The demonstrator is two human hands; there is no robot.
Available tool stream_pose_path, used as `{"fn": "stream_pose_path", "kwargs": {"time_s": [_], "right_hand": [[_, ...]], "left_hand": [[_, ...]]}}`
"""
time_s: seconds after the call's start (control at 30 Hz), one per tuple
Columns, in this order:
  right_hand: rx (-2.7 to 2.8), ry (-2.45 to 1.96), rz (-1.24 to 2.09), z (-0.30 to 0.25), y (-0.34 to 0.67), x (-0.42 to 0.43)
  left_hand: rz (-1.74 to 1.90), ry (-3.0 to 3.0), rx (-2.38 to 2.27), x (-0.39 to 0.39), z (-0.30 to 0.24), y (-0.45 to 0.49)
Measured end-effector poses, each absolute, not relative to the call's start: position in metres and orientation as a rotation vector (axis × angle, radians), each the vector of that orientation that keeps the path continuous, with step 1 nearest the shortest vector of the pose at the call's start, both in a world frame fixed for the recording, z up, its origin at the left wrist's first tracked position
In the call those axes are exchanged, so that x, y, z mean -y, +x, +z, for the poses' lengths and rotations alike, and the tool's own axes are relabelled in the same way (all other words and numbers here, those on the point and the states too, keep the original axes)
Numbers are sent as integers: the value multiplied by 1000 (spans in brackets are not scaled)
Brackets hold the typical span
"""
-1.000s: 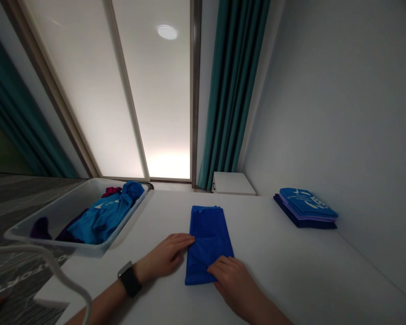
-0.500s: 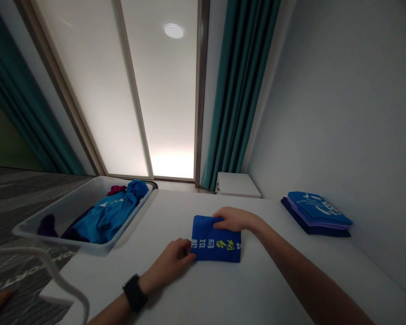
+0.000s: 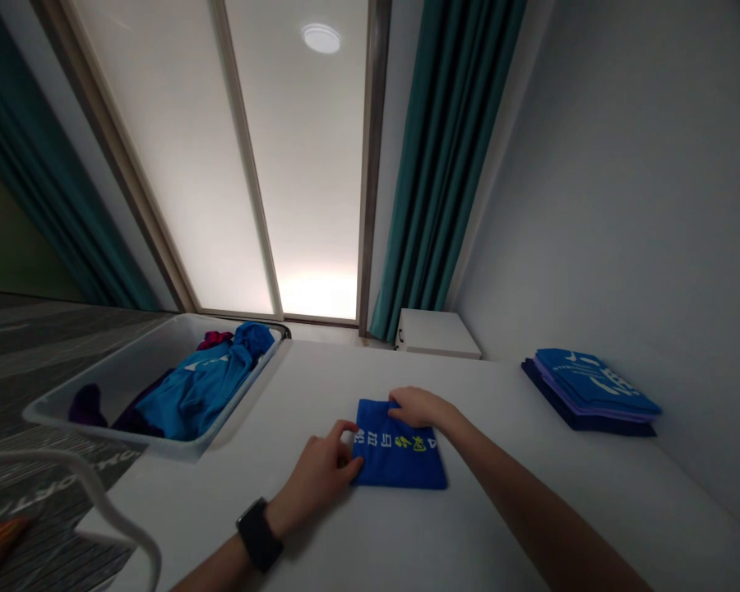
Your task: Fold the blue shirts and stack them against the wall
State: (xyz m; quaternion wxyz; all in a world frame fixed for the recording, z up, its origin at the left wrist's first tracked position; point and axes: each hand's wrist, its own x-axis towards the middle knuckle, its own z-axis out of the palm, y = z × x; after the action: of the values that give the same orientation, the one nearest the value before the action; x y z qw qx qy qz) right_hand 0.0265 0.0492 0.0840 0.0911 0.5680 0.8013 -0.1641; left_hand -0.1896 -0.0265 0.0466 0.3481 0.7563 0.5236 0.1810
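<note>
A folded blue shirt with white and yellow printed characters lies flat on the white table. At its left edge is my left hand, thumb and index finger spread apart and touching the cloth; a dark watch is on that wrist. My right hand is closed over the shirt's far edge near the right corner, thumb on top of the fabric. The other fingers of the right hand are partly hidden.
A clear plastic bin with crumpled blue, purple and red clothes stands at the left. Against the right wall sits a stack of folded clothes. Behind the table is a white cabinet. A pale curved tube crosses the lower left.
The shirt lies slightly lower in view and a wider blue strip shows below the lettering. Both hands stay near the same edges; the view has shifted a little.
</note>
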Motion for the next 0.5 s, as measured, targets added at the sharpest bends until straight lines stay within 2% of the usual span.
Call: {"fn": "stream_pose_path", "kwargs": {"time_s": [0.23,0.5], "right_hand": [[-2406,1759,-443,77,24,-1],[-2433,1826,-377,73,20,-1]], "left_hand": [[344,1995,-1325,52,55,-200],[376,2329,-1316,-23,62,-190]]}}
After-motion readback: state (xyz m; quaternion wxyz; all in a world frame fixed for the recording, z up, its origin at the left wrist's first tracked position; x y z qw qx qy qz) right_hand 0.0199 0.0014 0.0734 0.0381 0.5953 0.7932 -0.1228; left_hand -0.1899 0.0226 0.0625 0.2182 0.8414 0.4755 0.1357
